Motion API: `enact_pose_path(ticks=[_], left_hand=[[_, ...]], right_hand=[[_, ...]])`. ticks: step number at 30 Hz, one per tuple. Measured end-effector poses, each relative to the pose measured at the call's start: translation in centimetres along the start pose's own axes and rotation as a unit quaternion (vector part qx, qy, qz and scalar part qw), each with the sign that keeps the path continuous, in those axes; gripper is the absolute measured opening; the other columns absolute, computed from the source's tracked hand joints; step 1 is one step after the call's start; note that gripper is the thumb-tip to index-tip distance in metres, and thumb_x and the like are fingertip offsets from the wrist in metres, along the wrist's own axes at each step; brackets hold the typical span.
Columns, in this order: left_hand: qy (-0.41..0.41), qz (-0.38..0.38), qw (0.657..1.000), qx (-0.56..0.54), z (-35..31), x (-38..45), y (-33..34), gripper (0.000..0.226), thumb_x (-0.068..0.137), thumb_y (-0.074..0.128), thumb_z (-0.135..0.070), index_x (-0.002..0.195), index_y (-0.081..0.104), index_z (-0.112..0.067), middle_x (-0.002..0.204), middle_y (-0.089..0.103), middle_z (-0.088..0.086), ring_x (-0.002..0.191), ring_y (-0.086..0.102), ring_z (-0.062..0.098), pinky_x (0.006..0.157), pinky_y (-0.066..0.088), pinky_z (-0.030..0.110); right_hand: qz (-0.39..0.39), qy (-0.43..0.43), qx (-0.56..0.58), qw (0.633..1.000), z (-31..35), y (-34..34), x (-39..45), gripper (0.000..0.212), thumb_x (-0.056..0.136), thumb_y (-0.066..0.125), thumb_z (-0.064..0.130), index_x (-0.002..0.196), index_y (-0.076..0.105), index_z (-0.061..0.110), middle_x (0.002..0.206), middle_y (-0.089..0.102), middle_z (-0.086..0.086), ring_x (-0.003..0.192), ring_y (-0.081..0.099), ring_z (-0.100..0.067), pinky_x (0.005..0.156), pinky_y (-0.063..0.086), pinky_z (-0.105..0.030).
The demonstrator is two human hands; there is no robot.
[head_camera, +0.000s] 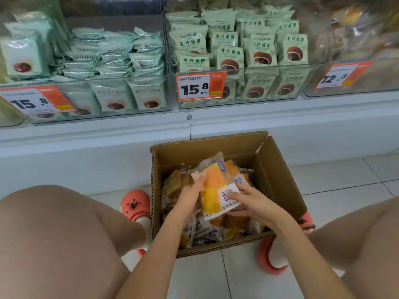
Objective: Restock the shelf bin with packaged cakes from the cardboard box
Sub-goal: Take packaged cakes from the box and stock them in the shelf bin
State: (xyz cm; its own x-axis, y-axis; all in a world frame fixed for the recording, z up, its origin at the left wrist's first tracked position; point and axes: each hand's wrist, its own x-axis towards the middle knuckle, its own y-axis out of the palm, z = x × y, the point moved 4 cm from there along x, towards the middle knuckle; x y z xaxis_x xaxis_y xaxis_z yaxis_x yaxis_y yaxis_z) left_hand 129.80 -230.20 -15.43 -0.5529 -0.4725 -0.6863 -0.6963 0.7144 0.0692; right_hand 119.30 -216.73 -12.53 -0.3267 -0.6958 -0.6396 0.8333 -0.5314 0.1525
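Floor: pale tiles [336, 175] under an open cardboard box [278, 175], set just in front of a white shelf base [95, 147].
Shelf: clear shelf bins [254, 83] of green-wrapped cakes behind orange price tags [199, 87]; rightmost bin blurred.
Room to move: box hemmed by bare knees and pink clogs [135, 205] on both sides — top open, flaps upright.
Packaged cake [212, 190]: orange-yellow, in the box atop loose packs, long axis running near-to-far, far end tilted left.
Left hand [190, 196]: fingers curled on the pack's left edge.
Right hand [251, 201]: gripping the near right end — thumb on top, fingers beneath.
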Motion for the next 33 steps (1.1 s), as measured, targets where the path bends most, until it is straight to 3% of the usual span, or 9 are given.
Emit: enact_pose_path(ticks=[3, 6, 8, 12, 15, 19, 21, 25, 33], left_hand=[[0.038, 0.061, 0.990, -0.121, -2.8, -1.9, 2.2, 0.051, 0.074, 0.072, -0.042, 0.116, 0.060, -0.017, 0.106, 0.071, 0.008, 0.096, 0.069, 0.026, 0.088, 0.054, 0.046], [0.154, 0.020, 0.987, -0.037, -6.8, -3.9, 3.0, 0.058, 0.062, 0.074, -0.050, 0.111, 0.064, -0.020, 0.100, 0.073, 0.003, 0.091, 0.071, 0.020, 0.086, 0.056, 0.044], [0.221, 0.014, 0.975, -0.003, -10.1, -5.9, 3.9, 0.051, 0.070, 0.073, -0.048, 0.110, 0.065, -0.016, 0.098, 0.073, 0.004, 0.090, 0.071, 0.020, 0.085, 0.056, 0.042], [0.399, -0.018, 0.913, 0.080, -19.1, -11.3, 5.9, 0.038, 0.095, 0.050, -0.037, 0.120, 0.055, -0.008, 0.077, 0.059, -0.007, 0.064, 0.058, -0.003, 0.057, 0.047, 0.010], [0.574, -0.069, 0.809, 0.107, -27.2, -16.1, 6.8, 0.031, 0.100, 0.033, -0.039, 0.120, 0.044, -0.017, 0.087, 0.053, 0.004, 0.075, 0.055, 0.006, 0.067, 0.049, 0.026], [0.736, -0.284, 0.557, 0.259, -38.4, -20.4, 7.8, 0.044, 0.097, 0.031, -0.037, 0.121, 0.052, -0.006, 0.107, 0.058, 0.009, 0.100, 0.049, 0.024, 0.084, 0.036, 0.035], [0.746, -0.346, 0.473, 0.317, -43.5, -20.8, 9.1, 0.043, 0.096, 0.032, -0.033, 0.121, 0.055, -0.006, 0.110, 0.061, 0.010, 0.104, 0.054, 0.027, 0.086, 0.036, 0.037], [0.677, -0.427, 0.402, 0.446, -49.3, -15.9, 10.3, 0.046, 0.094, 0.032, -0.032, 0.115, 0.064, -0.006, 0.110, 0.068, 0.011, 0.111, 0.059, 0.028, 0.103, 0.030, 0.040], [0.727, -0.478, 0.304, 0.388, -49.3, -13.6, 10.4, 0.041, 0.096, 0.038, -0.027, 0.100, 0.073, -0.006, 0.105, 0.072, 0.010, 0.105, 0.066, 0.025, 0.097, 0.042, 0.038]], right_hand=[[0.018, -0.034, -0.064, 0.997, 1.7, -0.1, -1.6, 0.038, 0.086, 0.067, 0.024, 0.122, 0.056, 0.025, 0.114, 0.068, -0.003, 0.103, 0.067, -0.020, 0.090, 0.054, -0.042], [-0.035, -0.118, -0.138, 0.983, 5.8, -0.2, -3.0, 0.045, 0.081, 0.071, 0.036, 0.121, 0.052, 0.033, 0.116, 0.065, 0.002, 0.105, 0.065, -0.016, 0.091, 0.053, -0.039], [-0.049, -0.193, -0.126, 0.972, 9.3, 0.3, -4.7, 0.036, 0.083, 0.070, 0.026, 0.115, 0.054, 0.034, 0.109, 0.068, 0.000, 0.100, 0.067, -0.017, 0.086, 0.054, -0.032], [-0.119, -0.332, -0.162, 0.922, 18.1, -0.2, -9.9, 0.029, 0.083, 0.070, 0.019, 0.106, 0.059, 0.032, 0.096, 0.071, -0.006, 0.091, 0.067, -0.019, 0.085, 0.053, -0.032], [-0.187, -0.438, -0.219, 0.852, 26.9, -2.4, -16.3, 0.023, 0.081, 0.071, 0.018, 0.095, 0.057, 0.031, 0.072, 0.058, 0.007, 0.067, 0.053, -0.008, 0.070, 0.045, -0.023], [-0.279, -0.574, -0.283, 0.716, 38.9, -5.3, -25.2, 0.030, 0.081, 0.070, 0.012, 0.101, 0.054, 0.028, 0.067, 0.052, 0.016, 0.059, 0.047, 0.003, 0.060, 0.038, -0.007], [-0.328, -0.602, -0.311, 0.659, 44.5, -6.7, -27.1, 0.034, 0.083, 0.069, 0.007, 0.108, 0.052, 0.022, 0.080, 0.059, 0.017, 0.065, 0.056, 0.004, 0.064, 0.044, -0.010], [-0.439, -0.517, -0.500, 0.538, 54.7, -8.2, -24.8, 0.039, 0.078, 0.074, 0.015, 0.113, 0.057, 0.010, 0.100, 0.064, -0.015, 0.093, 0.060, -0.029, 0.078, 0.041, -0.032], [-0.259, -0.244, -0.803, 0.478, 62.3, -8.9, -8.2, 0.051, 0.077, 0.076, 0.024, 0.120, 0.053, 0.008, 0.122, 0.057, -0.011, 0.111, 0.054, -0.029, 0.086, 0.042, -0.032]])
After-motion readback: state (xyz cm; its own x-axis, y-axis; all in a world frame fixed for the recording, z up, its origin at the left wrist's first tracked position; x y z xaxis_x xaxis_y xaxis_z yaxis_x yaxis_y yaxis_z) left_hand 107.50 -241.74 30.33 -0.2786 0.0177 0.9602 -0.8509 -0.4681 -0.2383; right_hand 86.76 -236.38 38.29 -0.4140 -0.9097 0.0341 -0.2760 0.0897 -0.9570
